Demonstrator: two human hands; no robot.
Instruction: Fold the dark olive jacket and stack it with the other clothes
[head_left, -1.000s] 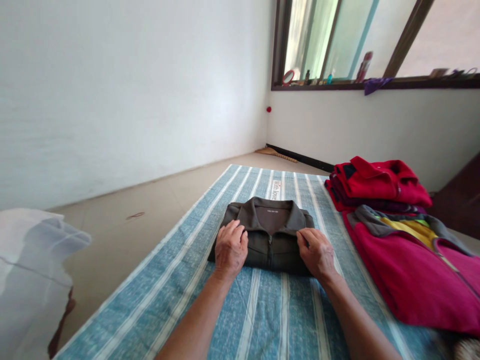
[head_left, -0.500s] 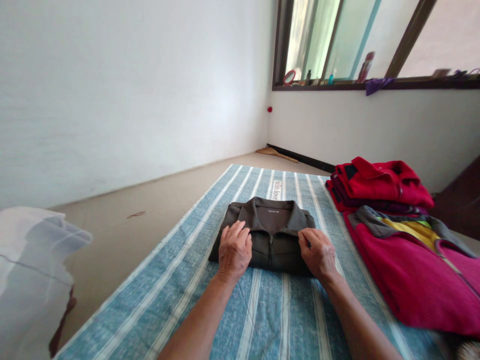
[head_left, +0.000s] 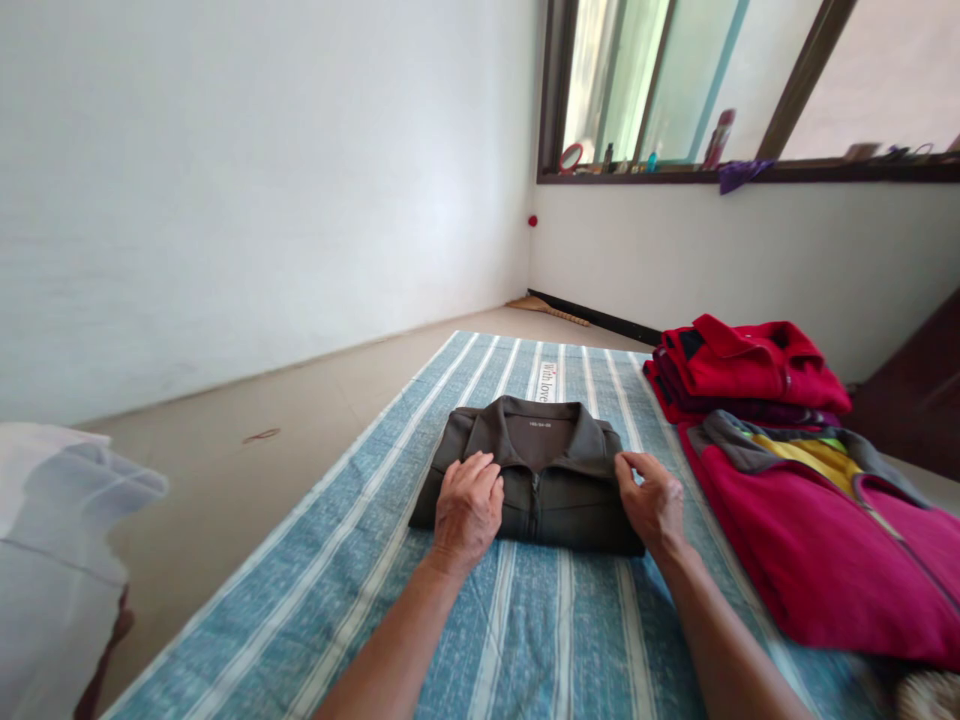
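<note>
So the left hand (head_left: 467, 512) is lying flat on a folded dark olive zip jacket (head_left: 577, 515), just left of the zipper. The right hand (head_left: 651, 503) is well apart from it, curled at the jacket's right edge, though I can't tell if it's actually pinching the cloth. Jacket sits collar-far in the middle of a blue striped mat (head_left: 517, 640) on the floor (head_left: 262, 480). Just right of it are a folded red polo pile (head_left: 750, 360) and a crimson fleece jacket (head_left: 825, 540), with white plastic (head_left: 60, 560) bunched off left.

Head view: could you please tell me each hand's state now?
Left hand: open, flat on the folded grey jacket.
Right hand: half-curled at the jacket's edge, grip unclear.
</note>
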